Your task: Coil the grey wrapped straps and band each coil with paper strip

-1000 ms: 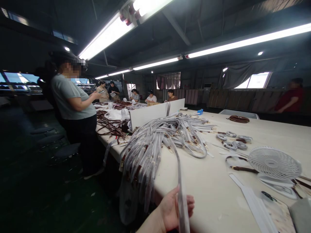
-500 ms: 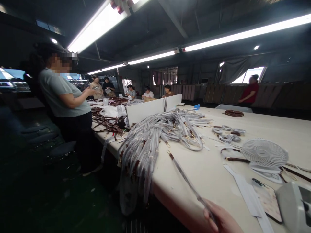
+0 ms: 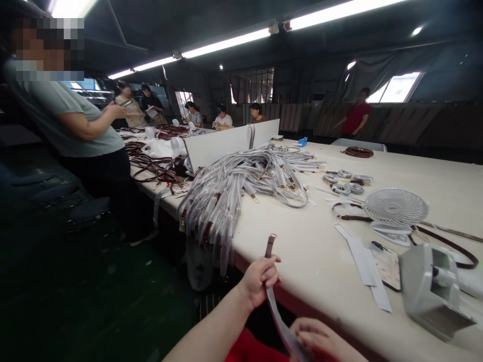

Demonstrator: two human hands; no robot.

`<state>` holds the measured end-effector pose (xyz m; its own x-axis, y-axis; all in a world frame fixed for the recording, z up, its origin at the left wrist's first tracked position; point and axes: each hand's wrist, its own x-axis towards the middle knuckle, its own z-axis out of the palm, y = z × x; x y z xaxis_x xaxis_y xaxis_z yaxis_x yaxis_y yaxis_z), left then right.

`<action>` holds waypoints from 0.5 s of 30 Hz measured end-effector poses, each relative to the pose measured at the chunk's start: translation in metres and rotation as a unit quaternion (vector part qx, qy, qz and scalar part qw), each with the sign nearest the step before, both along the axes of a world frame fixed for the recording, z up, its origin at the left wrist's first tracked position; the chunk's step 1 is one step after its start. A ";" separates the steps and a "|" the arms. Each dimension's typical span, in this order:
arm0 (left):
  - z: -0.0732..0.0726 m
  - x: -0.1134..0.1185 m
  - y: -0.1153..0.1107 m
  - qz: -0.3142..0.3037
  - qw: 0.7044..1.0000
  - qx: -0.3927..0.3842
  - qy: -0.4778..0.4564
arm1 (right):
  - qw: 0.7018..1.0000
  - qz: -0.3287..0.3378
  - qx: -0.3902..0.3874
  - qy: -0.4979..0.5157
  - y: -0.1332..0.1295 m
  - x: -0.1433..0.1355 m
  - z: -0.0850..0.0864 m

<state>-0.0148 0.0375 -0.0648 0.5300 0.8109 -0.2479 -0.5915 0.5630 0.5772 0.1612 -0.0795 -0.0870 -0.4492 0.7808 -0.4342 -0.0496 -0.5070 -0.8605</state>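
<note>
My left hand (image 3: 261, 281) is closed around a strap (image 3: 277, 314) just below its brown end, which carries a small gold-coloured metal ring. The strap's grey, plastic-wrapped length runs down from there to my right hand (image 3: 313, 337), whose fingers are closed on it near the bottom of the view. Both hands are at the near edge of the cream table (image 3: 302, 271). Beyond them lies a large pile of similar wrapped straps (image 3: 226, 191), with gold-coloured clasps and brown ends, part of it hanging over the table's edge.
On the right stand a grey tape dispenser (image 3: 426, 291), a phone (image 3: 388, 264), white paper strips (image 3: 356, 256) and a white fan (image 3: 395, 206). Several coiled straps (image 3: 341, 189) lie behind. A white divider (image 3: 226, 146) crosses the table. A person (image 3: 86, 120) stands at the left.
My left hand has come into view and holds the strap near its brown end. My right hand has moved down and left with the strap. The view has shifted.
</note>
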 end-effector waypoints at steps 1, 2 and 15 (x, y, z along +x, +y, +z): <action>0.003 0.006 -0.010 -0.037 0.999 0.011 -0.025 | 0.998 -0.011 -0.025 0.051 0.003 -0.007 0.001; 0.007 0.011 -0.018 -0.078 0.995 0.028 -0.049 | 0.994 -0.023 -0.040 0.098 0.007 -0.015 0.000; 0.049 -0.055 0.007 -0.128 0.987 0.061 -0.079 | 0.976 -0.074 0.131 -0.156 0.021 0.043 0.033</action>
<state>-0.0700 0.0441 -0.0163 0.7462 0.6635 -0.0547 -0.5268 0.6386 0.5609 0.2043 -0.0585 -0.0535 -0.2012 0.9300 -0.3076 0.1792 -0.2738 -0.9450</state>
